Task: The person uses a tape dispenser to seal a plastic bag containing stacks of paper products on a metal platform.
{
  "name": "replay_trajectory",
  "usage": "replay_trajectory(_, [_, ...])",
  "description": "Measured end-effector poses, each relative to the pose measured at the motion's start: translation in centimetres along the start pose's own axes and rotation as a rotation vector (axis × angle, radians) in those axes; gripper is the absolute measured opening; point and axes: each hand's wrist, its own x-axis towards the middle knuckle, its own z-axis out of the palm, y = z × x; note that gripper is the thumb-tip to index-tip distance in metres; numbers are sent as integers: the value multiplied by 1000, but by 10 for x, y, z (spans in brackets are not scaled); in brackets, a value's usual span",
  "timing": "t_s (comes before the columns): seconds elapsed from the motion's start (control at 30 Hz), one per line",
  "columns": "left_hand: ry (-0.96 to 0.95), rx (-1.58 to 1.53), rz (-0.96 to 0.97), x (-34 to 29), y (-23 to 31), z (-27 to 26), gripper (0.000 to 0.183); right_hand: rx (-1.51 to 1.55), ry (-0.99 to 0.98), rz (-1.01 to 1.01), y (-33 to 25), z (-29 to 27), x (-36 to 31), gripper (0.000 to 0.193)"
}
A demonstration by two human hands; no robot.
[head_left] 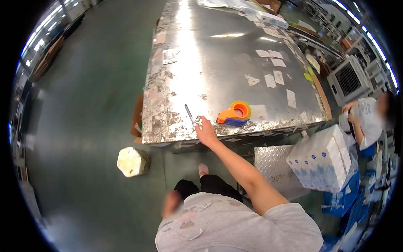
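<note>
My right hand (205, 132) reaches over the near edge of the metal-topped table (226, 54), its thumb and forefinger apart. Just beyond the thumb lies a slim, dark grey, pen-like tool (189, 112); whether the two touch is hard to make out. To the right of that hand, an orange tape dispenser (233, 113) with a yellow roll and a blue base rests on the tabletop. A skin-coloured blur by my shirt's left side seems to be part of my left arm (171, 203); no left fingers can be made out.
A cream-topped stool (131, 161) stands left of my legs. On the right are a ridged metal plate (275, 168), a wrapped stack of white packs (321, 159) and blue crates (346, 195). Another person (369, 119) works beside them. White plastic wrap (231, 5) lies at the table's far end.
</note>
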Motion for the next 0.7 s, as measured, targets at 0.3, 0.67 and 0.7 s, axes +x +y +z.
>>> replay_trajectory(0.3, [-647,-18,198,194,-165,-21,26,-200,-292,499,84,-19,-162,29])
replay_trajectory(0.67, [-1127,364,393,224,151,6,33,150,316,1351,86,55,-344,24])
replay_trajectory(0.7, [-1183,369,405,223,167,24,33,170,358,1341,91,53,-344,24])
